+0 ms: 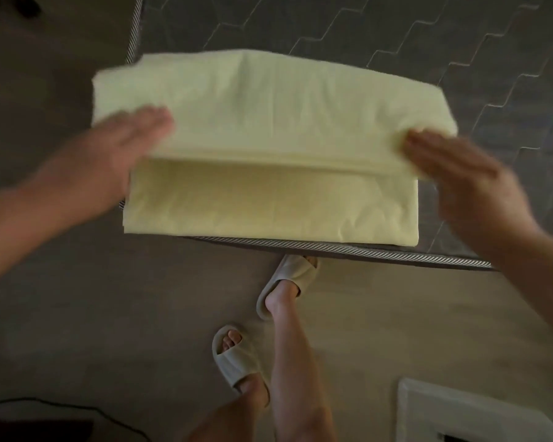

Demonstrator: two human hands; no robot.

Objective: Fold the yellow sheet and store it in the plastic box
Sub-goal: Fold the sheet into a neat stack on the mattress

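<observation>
Down at my feet, one pale slipper (237, 362) is planted nearest me on the beige floor (77, 314), and the other slipper (289, 279) is up on its toe, tucked just under the mattress's near edge. Off to my right, cut by the frame, a white rectangular thing (460, 409) sits on the floor. I can't tell whether it's a box or what is in it. A thin dark cable (61, 406) curves across the floor on my left. Now up onto the grey quilted mattress (380, 43): the yellow sheet (268, 202) lies folded at its near left corner. The sheet's near edge runs just inside the striped piping (380, 253), and its far left part pokes out past the mattress's left edge. The sheet's far half is doubled over into a thick flap whose layered edge faces me across the middle. My left hand (118, 148) rests on the flap's left end, fingers straight and together, flat on the cloth, nothing clenched. My right hand (460, 167) is on the flap's right end the same way, fingers straight and laid along the top. Both hands are motion-blurred and both thumbs are out of sight. Beyond the sheet, bare quilted mattress runs toward its far edge.
</observation>
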